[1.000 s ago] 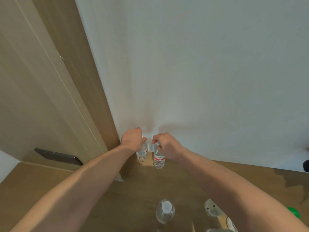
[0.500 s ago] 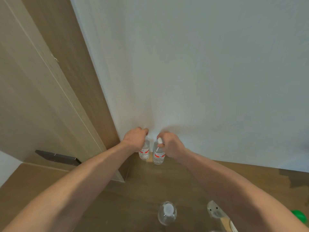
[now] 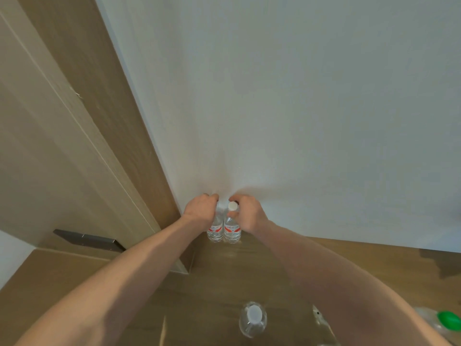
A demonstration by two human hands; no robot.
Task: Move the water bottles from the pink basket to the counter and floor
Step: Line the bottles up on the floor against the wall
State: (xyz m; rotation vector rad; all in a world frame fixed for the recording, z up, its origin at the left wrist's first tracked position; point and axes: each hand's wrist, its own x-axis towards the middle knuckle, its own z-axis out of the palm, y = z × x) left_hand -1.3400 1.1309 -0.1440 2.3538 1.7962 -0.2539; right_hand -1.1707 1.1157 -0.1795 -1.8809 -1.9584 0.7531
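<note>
Far against the white wall (image 3: 299, 108), two water bottles stand upright and touching on the wooden floor (image 3: 224, 275). The left hand (image 3: 199, 208) curls its fingers around the left bottle (image 3: 216, 229); the right hand (image 3: 247, 212) grips the right bottle (image 3: 232, 232) just below its white cap (image 3: 233, 206). A third bottle (image 3: 252, 319) stands nearer.

Got my left hand (image 3: 200, 210) wrapped around one water bottle (image 3: 216, 229) and my right hand (image 3: 245, 213) gripping another bottle (image 3: 232, 231), both upright, touching, against the white wall (image 3: 299, 108). Third bottle (image 3: 252, 319) stands nearer me on the wood floor (image 3: 224, 275).
</note>
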